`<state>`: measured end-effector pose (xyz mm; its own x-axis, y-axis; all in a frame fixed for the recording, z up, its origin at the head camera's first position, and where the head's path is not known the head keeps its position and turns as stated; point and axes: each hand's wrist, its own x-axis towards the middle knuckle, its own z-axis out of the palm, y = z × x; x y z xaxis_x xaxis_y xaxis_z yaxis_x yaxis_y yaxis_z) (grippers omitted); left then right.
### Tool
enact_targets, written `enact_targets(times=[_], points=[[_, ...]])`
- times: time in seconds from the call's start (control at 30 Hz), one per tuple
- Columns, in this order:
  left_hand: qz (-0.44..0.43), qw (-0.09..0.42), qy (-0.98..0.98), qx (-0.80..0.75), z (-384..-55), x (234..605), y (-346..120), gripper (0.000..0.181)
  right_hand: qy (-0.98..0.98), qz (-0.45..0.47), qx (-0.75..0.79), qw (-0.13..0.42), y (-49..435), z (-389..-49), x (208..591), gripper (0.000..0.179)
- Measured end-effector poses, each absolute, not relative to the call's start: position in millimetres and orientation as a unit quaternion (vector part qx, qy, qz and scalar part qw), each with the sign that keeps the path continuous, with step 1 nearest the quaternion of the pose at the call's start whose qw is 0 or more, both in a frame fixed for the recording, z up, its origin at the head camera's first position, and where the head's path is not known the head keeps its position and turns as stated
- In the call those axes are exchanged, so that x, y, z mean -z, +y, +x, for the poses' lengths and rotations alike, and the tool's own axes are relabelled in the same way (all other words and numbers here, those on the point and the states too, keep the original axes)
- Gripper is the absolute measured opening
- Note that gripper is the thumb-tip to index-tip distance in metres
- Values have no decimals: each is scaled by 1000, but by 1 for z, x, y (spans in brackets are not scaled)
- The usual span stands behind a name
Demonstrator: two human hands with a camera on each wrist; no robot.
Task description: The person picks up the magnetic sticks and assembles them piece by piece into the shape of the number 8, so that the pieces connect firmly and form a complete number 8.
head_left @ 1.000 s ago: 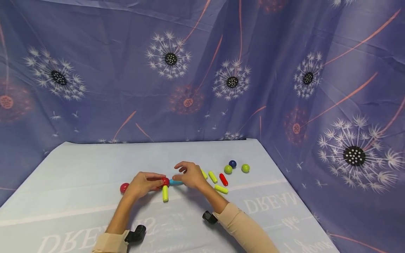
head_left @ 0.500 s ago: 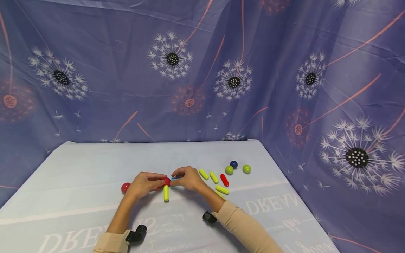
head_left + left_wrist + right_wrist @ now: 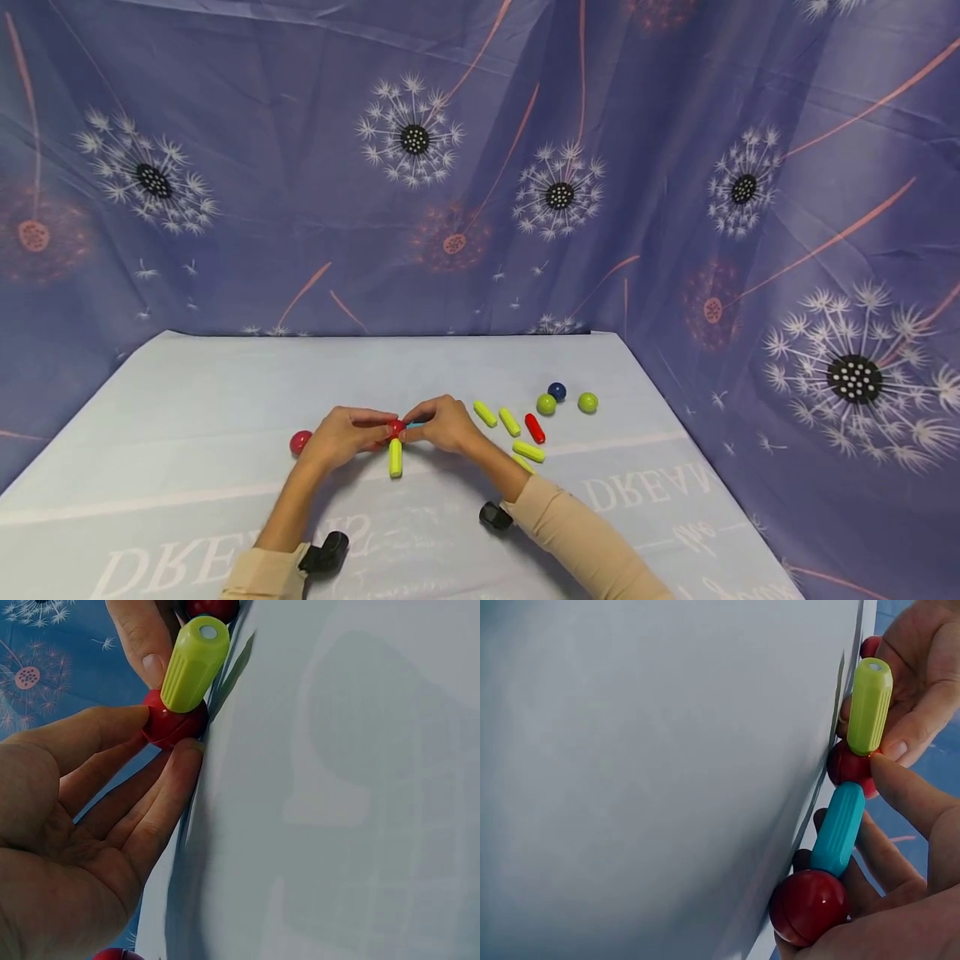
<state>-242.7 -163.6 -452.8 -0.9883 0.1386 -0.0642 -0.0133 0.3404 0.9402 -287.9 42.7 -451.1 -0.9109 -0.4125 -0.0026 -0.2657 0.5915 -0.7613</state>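
My left hand (image 3: 336,437) pinches a red ball (image 3: 174,724) between thumb and fingers. A yellow-green toy stick (image 3: 395,458) juts from this ball toward me, a small silver disc on its free end. Against the ball's right side sits a blue stick (image 3: 838,829), with a second red ball (image 3: 810,907) at its other end. My right hand (image 3: 446,423) curls round the blue stick, its thumb and fingers reaching the first red ball opposite my left fingers. In the head view my right hand hides the second ball and most of the blue stick.
Left of my left hand lies a loose red ball (image 3: 301,442). To the right are several yellow-green sticks (image 3: 528,452), a red stick (image 3: 535,428), two green balls (image 3: 588,402) and a dark blue ball (image 3: 557,391). A patterned curtain (image 3: 480,167) hangs behind the table.
My right hand, raised with fingers spread over the blue stick a second ago, has come down and left, its fingertips now at the red ball. My left hand keeps its hold.
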Motion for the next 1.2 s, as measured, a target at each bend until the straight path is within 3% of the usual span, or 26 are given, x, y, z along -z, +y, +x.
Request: enact_targets(times=[1.2], points=[[74,80,858,-503,-245,434,-163,33,878,-167,436,103,44,-288,454,22]])
